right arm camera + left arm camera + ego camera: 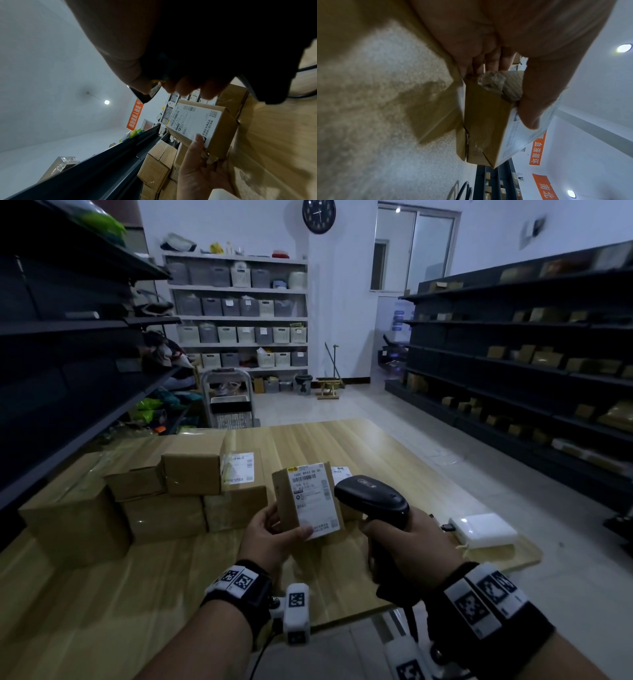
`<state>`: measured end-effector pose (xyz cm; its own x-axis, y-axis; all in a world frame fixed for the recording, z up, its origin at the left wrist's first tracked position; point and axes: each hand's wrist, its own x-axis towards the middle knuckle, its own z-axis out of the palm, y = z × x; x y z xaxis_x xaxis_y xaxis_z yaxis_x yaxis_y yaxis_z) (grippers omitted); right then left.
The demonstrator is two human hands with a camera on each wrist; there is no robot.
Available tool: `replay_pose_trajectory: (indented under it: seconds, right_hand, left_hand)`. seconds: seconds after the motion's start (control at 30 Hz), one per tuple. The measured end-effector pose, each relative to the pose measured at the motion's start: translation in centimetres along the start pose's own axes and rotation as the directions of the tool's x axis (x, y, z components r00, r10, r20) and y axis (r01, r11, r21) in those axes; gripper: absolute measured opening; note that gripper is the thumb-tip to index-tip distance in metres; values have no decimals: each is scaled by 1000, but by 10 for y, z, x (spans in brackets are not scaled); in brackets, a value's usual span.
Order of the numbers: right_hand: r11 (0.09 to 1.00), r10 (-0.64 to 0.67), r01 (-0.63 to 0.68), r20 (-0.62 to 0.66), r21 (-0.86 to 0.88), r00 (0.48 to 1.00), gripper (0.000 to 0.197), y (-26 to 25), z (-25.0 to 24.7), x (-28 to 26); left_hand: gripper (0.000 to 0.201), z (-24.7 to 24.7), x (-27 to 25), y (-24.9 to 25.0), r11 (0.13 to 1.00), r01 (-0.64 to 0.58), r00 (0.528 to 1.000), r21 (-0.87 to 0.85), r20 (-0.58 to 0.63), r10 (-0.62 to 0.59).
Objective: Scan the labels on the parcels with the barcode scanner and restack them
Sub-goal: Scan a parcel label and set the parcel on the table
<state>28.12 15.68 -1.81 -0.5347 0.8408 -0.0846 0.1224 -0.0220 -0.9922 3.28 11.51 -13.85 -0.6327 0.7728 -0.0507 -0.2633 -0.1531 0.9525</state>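
Note:
My left hand (274, 534) holds a small cardboard parcel (308, 501) upright above the table, its white label (315, 499) facing me, thumb pressed on the label's lower edge. The same small parcel (486, 121) fills the left wrist view, pinched between thumb and fingers. My right hand (411, 539) grips the handle of a black barcode scanner (373, 498), whose head sits just right of the label, close to it. In the right wrist view the parcel's label (195, 121) lies beyond the scanner's nose (145, 94). A stack of brown parcels (164, 491) stands on the table to the left.
The wooden table (342, 446) carries a white box-shaped device (483, 530) with a cable at its right edge. Another labelled parcel (342, 472) lies behind the held one. Dark shelving (531, 354) lines both sides of the aisle; a step stool (229, 402) stands beyond the table.

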Motion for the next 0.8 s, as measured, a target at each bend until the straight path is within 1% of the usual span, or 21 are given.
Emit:
replay_pose_trajectory:
  seconds: [0.07, 0.13, 0.27, 0.33, 0.43, 0.57, 0.7, 0.8]
  right_hand:
    - [1000, 27, -27, -1, 16, 1000, 19, 1, -1, 1]
    - [999, 49, -49, -13, -4, 999, 20, 2, -3, 2]
    - [997, 26, -28, -25, -66, 999, 15, 0, -5, 2]
    - [997, 14, -16, -29, -82, 999, 10, -1, -5, 1]
    - [995, 17, -20, -31, -100, 999, 8, -3, -3, 0]
    - [992, 35, -38, -29, -121, 999, 21, -2, -3, 0]
    - [991, 50, -52, -23, -123, 998, 19, -2, -2, 1]
    - [993, 63, -66, -24, -102, 998, 16, -2, -2, 2]
  left_hand:
    - [78, 1, 0, 0, 1000, -3, 1000, 0, 1, 3]
    - [78, 0, 0, 0, 1000, -9, 1000, -1, 3, 9]
    - [87, -1, 1, -2, 1000, -6, 1000, 5, 11, 6]
    - [87, -1, 2, -4, 1000, -14, 1000, 9, 4, 14]
    - [95, -3, 6, -6, 1000, -9, 1000, 26, -2, 9]
    - [116, -5, 11, -11, 998, 1, 1000, 63, -7, 0]
    - [123, -5, 11, -10, 997, -11, 1000, 72, -2, 11]
    - [121, -6, 12, -10, 997, -16, 1000, 80, 11, 16]
